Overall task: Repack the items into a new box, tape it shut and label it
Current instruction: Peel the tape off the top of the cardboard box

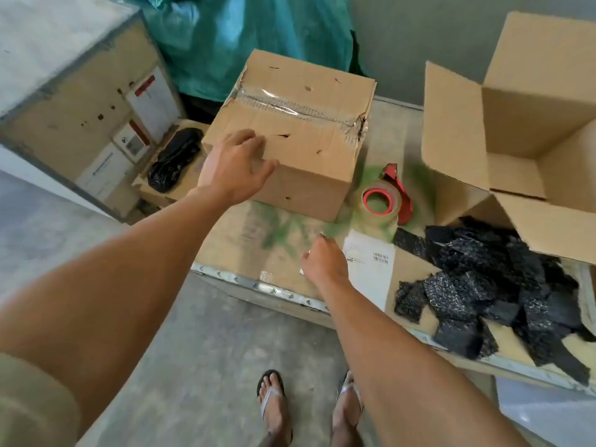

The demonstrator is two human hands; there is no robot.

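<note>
The taped box (pixel 300 124) stands at the upper middle of the frame, on the counter (pixel 251 233). The left hand (pixel 233 169) has its grip on the box's near left corner, fingers on top and thumb along the front edge. The right hand (pixel 324 262) hovers lower middle, fingers curled; I cannot tell whether its grip holds anything. Just right lie a label (pixel 367 269) and tape (pixel 380 204). Farther right are black wrap (pixel 483 285) and an open box (pixel 458 124).

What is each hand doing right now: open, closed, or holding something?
Left hand: grips the near corner of the taped box.
Right hand: curled round a small pale object; what it is cannot be told.
</note>
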